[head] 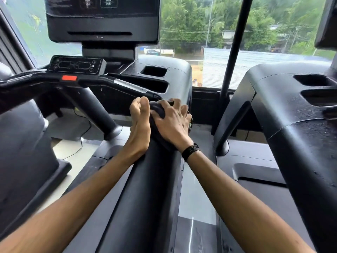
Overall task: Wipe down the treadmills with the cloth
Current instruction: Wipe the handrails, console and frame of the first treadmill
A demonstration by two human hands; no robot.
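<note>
Two bare forearms reach forward from the bottom corners, meeting over the side rail [145, 179] of the nearer treadmill [164, 79], a thick black arm that runs up the middle of the view. The right hand [171, 123] lies on top of the rail near its far end, fingers spread and bent over a dark cloth [157, 111], pressing it onto the rail; a black corded band [189, 151] circles that wrist. The cloth shows only as a dark bunched fold between the two hands, most of it hidden under the right palm. The left hand [139, 121] sits against the left side of the rail, touching the right hand, its fingers curled inward with the thumb up along them; whether they pinch an edge of the cloth cannot be told.

Just beyond the hands, a handlebar [131, 85] with a silver sensor strip slants up to the left, carrying a red stop tab [69, 77] and a small keypad [75, 65]. Behind it the treadmill's console tray holds two recessed pockets at its right edge, and a dark screen [103, 19] stands above. A second treadmill [273, 99] fills the right side, its tray speckled with droplets or dust. Beyond both, a window [191, 24] shows trees, wires and a corrugated roof.
</note>
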